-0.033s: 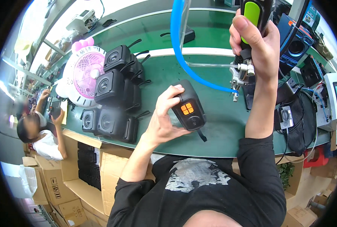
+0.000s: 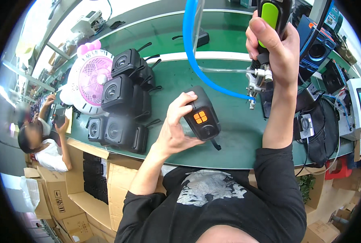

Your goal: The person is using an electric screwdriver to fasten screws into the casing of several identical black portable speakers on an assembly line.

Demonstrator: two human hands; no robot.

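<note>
My left hand (image 2: 174, 124) grips a small black portable speaker (image 2: 202, 115) from its left side, above the table's near part. Orange buttons and a round knob-like spot face up, and a short black strap (image 2: 216, 144) hangs from its near end. At the upper right, my right hand (image 2: 275, 52) is wrapped round a black hand tool with a bright green panel (image 2: 269, 18); its exact kind is unclear. Below that fist sits a metal valve fitting (image 2: 255, 83), joined by a blue hose (image 2: 194, 65) and a clear tube. The fitting's tip is apart from the speaker.
Several black speakers (image 2: 117, 131) with straps stand stacked at left, before a pink-and-white fan (image 2: 93, 77). Another black object (image 2: 202, 38) lies farther back. Right are larger speakers (image 2: 318, 48), cables and a white device (image 2: 356, 105). Open cartons (image 2: 119, 178) border the near left edge; a co-worker (image 2: 53, 152) is beyond.
</note>
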